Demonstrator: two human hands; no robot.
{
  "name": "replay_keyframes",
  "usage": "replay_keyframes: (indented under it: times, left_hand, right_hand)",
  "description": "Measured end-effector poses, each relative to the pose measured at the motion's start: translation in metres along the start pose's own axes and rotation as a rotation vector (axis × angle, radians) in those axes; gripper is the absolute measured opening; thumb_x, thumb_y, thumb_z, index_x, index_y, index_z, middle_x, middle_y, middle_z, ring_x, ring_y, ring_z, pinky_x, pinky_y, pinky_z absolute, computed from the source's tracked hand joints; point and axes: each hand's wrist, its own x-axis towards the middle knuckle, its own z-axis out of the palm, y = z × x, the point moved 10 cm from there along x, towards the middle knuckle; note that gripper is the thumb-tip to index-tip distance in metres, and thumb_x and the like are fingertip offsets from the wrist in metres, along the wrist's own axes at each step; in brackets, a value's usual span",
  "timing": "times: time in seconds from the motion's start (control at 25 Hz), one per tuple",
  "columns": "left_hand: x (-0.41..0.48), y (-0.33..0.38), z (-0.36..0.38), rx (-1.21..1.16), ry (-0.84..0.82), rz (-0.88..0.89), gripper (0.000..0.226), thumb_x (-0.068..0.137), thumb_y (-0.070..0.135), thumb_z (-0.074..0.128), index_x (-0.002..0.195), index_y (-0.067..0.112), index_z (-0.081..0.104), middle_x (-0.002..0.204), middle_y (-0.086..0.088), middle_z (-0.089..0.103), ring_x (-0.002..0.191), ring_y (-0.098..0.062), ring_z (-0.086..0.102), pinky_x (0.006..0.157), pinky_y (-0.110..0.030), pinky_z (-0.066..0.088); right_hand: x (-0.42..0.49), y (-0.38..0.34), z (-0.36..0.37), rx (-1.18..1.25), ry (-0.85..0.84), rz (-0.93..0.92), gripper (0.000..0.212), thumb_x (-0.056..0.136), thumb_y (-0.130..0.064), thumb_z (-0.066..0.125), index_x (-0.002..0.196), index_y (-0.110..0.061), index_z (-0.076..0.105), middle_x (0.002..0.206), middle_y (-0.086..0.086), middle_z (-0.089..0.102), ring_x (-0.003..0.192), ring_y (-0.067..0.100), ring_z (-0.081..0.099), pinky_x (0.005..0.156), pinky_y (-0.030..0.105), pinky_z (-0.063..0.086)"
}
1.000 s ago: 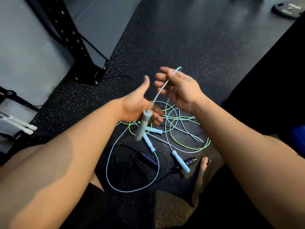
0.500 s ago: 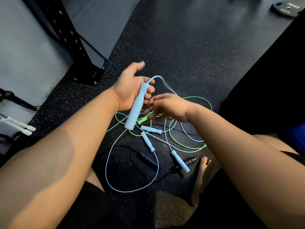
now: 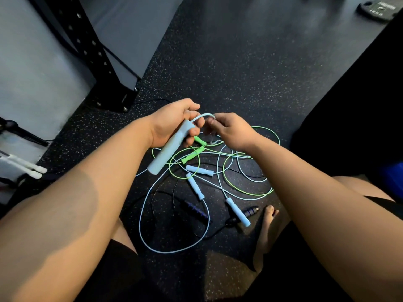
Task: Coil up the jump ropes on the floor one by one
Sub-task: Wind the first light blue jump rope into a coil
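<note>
The jump ropes [image 3: 218, 177] lie tangled on the floor [image 3: 239, 68] between the person's legs: pale blue, green and dark cords crossing each other. The left hand [image 3: 172, 125] is closed around one pale blue handle [image 3: 168, 151], lifted above the pile, probably as an anchor for winding. The right hand [image 3: 231, 131] pinches the cord [image 3: 202, 116] just beside that handle, so a first small loop is formed. No container is visible; the coiling seems only beginning.
</note>
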Motion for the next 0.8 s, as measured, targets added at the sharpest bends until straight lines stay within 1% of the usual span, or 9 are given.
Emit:
replay_keyframes:
  times: [0.12,0.16,0.24,0.32,0.36,0.48,0.6,0.68,0.8]
  left_hand:
    - [0.003,-0.004,-0.008,0.054,0.037,-0.006,0.06,0.104,0.053,0.03,0.083,0.007,0.062,0.078,-0.012,0.066,0.075,-0.028,0.066,0.071,-0.032,0.052]
    - [0.004,-0.005,-0.01,0.099,0.05,-0.007,0.064,0.103,0.059,0.029,0.082,0.008,0.062,0.077,-0.01,0.066,0.075,-0.027,0.065,0.075,-0.033,0.05]
    - [0.003,-0.005,-0.013,0.156,0.077,-0.004,0.069,0.099,0.071,0.028,0.074,0.014,0.059,0.06,-0.002,0.05,0.06,-0.021,0.054,0.08,-0.036,0.043]
    - [0.003,-0.003,-0.016,0.141,0.096,0.008,0.07,0.095,0.078,0.027,0.067,0.018,0.054,0.052,0.005,0.031,0.049,-0.016,0.036,0.079,-0.038,0.042]
    - [0.002,-0.002,-0.017,0.123,0.1,0.013,0.071,0.094,0.08,0.026,0.067,0.019,0.053,0.051,0.006,0.028,0.048,-0.015,0.033,0.078,-0.037,0.043]
    - [0.0,-0.005,-0.01,0.061,0.018,-0.01,0.082,0.089,0.086,0.022,0.08,0.014,0.061,0.058,0.002,0.042,0.056,-0.02,0.051,0.073,-0.036,0.045]
    - [-0.001,-0.007,0.002,-0.043,-0.061,-0.025,0.095,0.083,0.091,0.02,0.091,0.008,0.065,0.068,-0.004,0.054,0.065,-0.024,0.06,0.069,-0.034,0.045]
    - [-0.004,-0.004,0.002,-0.085,-0.056,-0.023,0.094,0.082,0.093,0.018,0.085,0.011,0.064,0.064,-0.001,0.048,0.059,-0.02,0.053,0.064,-0.033,0.042]
    - [-0.008,0.009,0.002,-0.213,-0.074,0.039,0.089,0.082,0.093,0.018,0.081,0.014,0.059,0.063,0.002,0.043,0.059,-0.018,0.047,0.063,-0.032,0.042]
  right_hand:
    - [-0.007,-0.02,-0.005,0.045,-0.021,-0.124,0.028,0.103,-0.031,0.053,0.094,-0.014,0.073,0.069,-0.003,0.067,0.061,0.014,0.057,0.066,0.04,0.052]
    - [-0.008,-0.025,-0.005,0.078,-0.025,-0.154,0.022,0.101,-0.03,0.057,0.1,-0.016,0.074,0.067,-0.004,0.066,0.06,0.011,0.055,0.062,0.036,0.051]
    - [-0.007,-0.027,-0.007,0.229,-0.039,-0.146,0.018,0.097,-0.026,0.065,0.108,-0.015,0.073,0.071,0.002,0.068,0.061,0.012,0.057,0.061,0.034,0.051]
    - [-0.004,-0.02,-0.011,0.412,-0.054,-0.077,0.011,0.095,-0.015,0.065,0.105,-0.01,0.07,0.07,0.005,0.065,0.061,0.015,0.059,0.062,0.035,0.05]
    - [-0.003,-0.019,-0.014,0.435,-0.046,-0.069,0.008,0.095,-0.01,0.064,0.101,-0.009,0.069,0.069,0.003,0.064,0.06,0.014,0.059,0.063,0.031,0.05]
    - [-0.004,-0.024,-0.021,0.405,0.0,-0.112,0.008,0.095,-0.005,0.064,0.1,-0.003,0.07,0.074,0.0,0.067,0.062,0.01,0.061,0.061,0.023,0.051]
    - [-0.005,-0.027,-0.017,0.398,-0.002,-0.137,0.015,0.094,-0.011,0.067,0.106,-0.003,0.073,0.085,0.004,0.073,0.072,0.009,0.065,0.065,0.031,0.055]
    - [-0.003,-0.021,-0.019,0.394,0.029,-0.099,0.017,0.094,-0.019,0.069,0.104,-0.004,0.071,0.084,0.009,0.073,0.073,0.017,0.065,0.07,0.044,0.056]
    - [-0.001,-0.006,-0.016,0.282,0.042,-0.028,0.033,0.096,-0.037,0.062,0.093,-0.004,0.065,0.076,0.009,0.072,0.069,0.025,0.064,0.077,0.052,0.057]
